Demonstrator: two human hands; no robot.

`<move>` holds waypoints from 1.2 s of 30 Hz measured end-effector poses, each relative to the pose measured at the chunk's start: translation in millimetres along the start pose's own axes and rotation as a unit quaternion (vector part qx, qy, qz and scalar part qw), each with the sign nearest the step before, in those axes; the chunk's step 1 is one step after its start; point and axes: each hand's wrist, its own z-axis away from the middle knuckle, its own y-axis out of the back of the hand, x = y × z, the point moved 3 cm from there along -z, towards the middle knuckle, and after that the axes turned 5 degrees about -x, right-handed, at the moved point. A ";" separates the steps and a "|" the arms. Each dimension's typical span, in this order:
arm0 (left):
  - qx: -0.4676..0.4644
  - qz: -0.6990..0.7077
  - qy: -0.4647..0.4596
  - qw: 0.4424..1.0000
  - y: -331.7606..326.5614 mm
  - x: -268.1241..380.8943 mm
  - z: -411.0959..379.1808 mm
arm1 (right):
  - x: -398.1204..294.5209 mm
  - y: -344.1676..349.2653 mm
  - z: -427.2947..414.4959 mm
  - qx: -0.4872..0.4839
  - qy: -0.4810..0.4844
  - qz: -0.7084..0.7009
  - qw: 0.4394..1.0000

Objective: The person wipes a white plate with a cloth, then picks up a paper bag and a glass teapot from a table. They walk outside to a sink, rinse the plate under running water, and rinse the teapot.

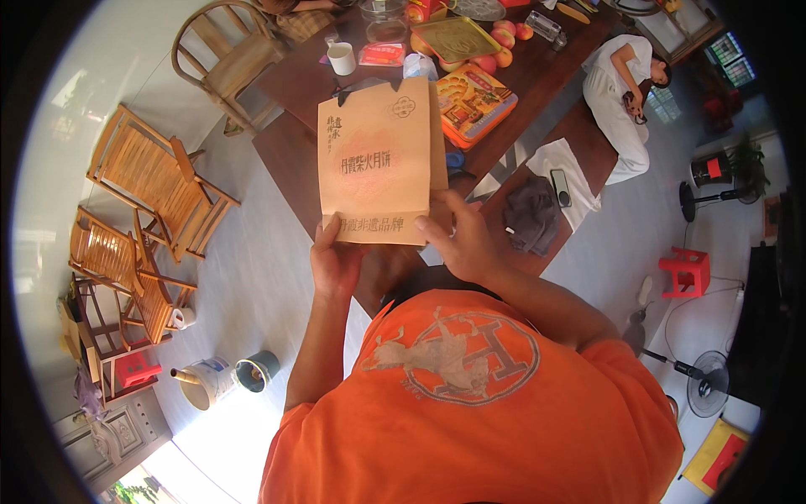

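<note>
A brown paper bag (pixel 375 167) with dark printed writing and a reddish patch is held up in front of me, above the edge of the dark wooden table (pixel 286 85). My left hand (pixel 337 258) grips its lower left corner, thumb on the front face. At the lower right edge my right hand (pixel 463 236) holds it, thumb near the front and fingers along the side. Dark handles or ribbon show at the bag's top. Just behind it on the right lies an orange decorated tin box (pixel 476 104).
On the table are a white cup (pixel 341 58), a gold tray (pixel 456 39) and several peaches or apples (pixel 503 38). A bench (pixel 535 261) at right bears dark cloth (pixel 532 214), white cloth and a phone (pixel 560 188). A person (pixel 620 107) sits farther along. Wooden chairs (pixel 151 183) stand left.
</note>
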 end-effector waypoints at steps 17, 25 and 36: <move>0.121 -0.202 -0.064 0.970 -3.7 -3.9 -4.1 | 29.6 30.6 8.8 0.023 -0.021 -0.063 0.998; 0.155 -0.189 -0.028 0.969 -0.5 -11.1 -9.3 | 20.7 30.1 16.0 0.031 -0.011 -0.012 0.999; 0.115 -0.103 0.083 0.984 44.6 -35.4 -12.0 | -1.2 22.5 38.2 -0.004 0.016 0.102 0.995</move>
